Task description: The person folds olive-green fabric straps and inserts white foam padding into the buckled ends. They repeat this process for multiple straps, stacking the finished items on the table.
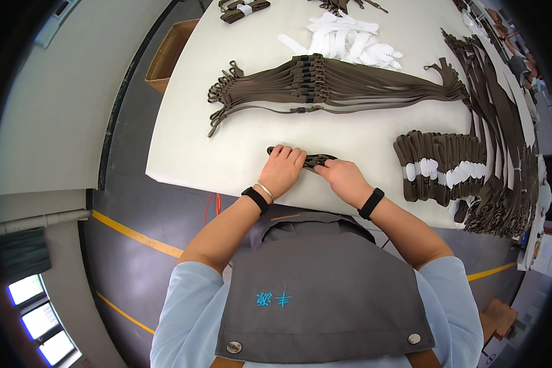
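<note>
Near the table's front edge, my left hand (282,170) and my right hand (345,182) are closed on one folded brown webbing strap (314,161). Between the hands its dark middle shows, and one looped end sticks out past my left fingers; the rest is covered. Beyond them a fan of brown straps (374,83) with black buckles lies across the table, hook ends to the left. To the right sits a row of folded strap bundles (438,153) wrapped with white paper bands.
A pile of white scalloped paper strips (349,40) lies behind the fanned straps. More long straps (500,122) drape along the table's right side. A wrapped bundle (244,10) rests at the far left of the white table (184,153). An open cardboard box (170,55) stands left of it.
</note>
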`<action>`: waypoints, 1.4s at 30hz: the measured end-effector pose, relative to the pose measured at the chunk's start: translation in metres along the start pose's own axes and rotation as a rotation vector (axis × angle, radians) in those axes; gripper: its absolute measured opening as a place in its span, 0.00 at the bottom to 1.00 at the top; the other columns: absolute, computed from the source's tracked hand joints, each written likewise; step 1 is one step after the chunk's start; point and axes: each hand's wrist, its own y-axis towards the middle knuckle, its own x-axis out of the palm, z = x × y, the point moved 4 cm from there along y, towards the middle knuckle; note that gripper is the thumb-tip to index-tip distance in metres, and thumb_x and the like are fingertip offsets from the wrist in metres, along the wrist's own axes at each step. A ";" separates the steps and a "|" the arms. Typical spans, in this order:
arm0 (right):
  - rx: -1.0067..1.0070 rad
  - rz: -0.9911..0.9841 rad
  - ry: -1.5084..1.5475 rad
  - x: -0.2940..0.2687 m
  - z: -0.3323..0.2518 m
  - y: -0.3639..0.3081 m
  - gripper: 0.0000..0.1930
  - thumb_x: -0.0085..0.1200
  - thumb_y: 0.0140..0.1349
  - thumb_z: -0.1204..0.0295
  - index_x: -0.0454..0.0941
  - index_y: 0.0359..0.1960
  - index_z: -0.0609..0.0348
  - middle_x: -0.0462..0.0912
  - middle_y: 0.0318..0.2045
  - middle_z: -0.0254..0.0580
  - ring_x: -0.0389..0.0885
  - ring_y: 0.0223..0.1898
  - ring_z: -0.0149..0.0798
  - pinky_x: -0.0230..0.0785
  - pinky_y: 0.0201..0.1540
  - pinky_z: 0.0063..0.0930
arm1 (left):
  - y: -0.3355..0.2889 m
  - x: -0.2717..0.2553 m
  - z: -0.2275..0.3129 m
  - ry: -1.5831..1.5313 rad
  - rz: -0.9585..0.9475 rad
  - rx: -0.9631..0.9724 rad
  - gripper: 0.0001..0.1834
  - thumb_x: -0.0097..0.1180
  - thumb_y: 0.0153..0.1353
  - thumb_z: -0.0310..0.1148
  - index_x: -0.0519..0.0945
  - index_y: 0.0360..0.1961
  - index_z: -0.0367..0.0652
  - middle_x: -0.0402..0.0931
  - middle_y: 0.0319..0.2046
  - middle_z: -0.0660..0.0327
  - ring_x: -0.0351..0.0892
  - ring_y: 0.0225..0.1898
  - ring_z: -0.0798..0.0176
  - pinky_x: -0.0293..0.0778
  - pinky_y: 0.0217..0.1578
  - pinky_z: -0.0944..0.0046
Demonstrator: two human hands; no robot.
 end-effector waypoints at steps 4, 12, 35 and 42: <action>-0.064 -0.037 -0.121 -0.004 -0.010 0.007 0.06 0.52 0.55 0.77 0.79 0.33 0.57 0.80 0.26 0.41 0.83 0.29 0.42 0.77 0.32 0.34 | -0.001 0.000 0.000 0.005 -0.010 -0.004 0.17 0.49 0.60 0.31 0.74 0.50 0.41 0.73 0.41 0.61 0.72 0.47 0.58 0.64 0.58 0.57; -0.097 -0.142 -0.285 0.020 -0.023 0.015 0.03 0.55 0.50 0.77 0.81 0.27 0.58 0.82 0.23 0.42 0.84 0.28 0.41 0.76 0.30 0.32 | 0.000 0.001 -0.001 -0.030 -0.012 -0.019 0.17 0.49 0.59 0.30 0.73 0.50 0.41 0.73 0.42 0.60 0.72 0.49 0.58 0.62 0.59 0.56; 0.009 0.259 0.034 -0.015 -0.012 -0.002 0.27 0.68 0.52 0.64 0.72 0.51 0.61 0.73 0.46 0.43 0.70 0.51 0.46 0.63 0.52 0.41 | -0.004 0.007 0.000 -0.021 -0.001 -0.027 0.17 0.48 0.62 0.32 0.74 0.53 0.41 0.75 0.44 0.61 0.72 0.49 0.58 0.62 0.60 0.54; 0.100 0.134 -0.075 0.032 -0.002 0.018 0.25 0.65 0.55 0.63 0.72 0.50 0.61 0.74 0.43 0.42 0.71 0.47 0.44 0.67 0.45 0.37 | -0.004 -0.005 -0.007 -0.248 0.132 -0.035 0.21 0.59 0.58 0.34 0.73 0.52 0.41 0.75 0.46 0.60 0.72 0.50 0.56 0.64 0.58 0.55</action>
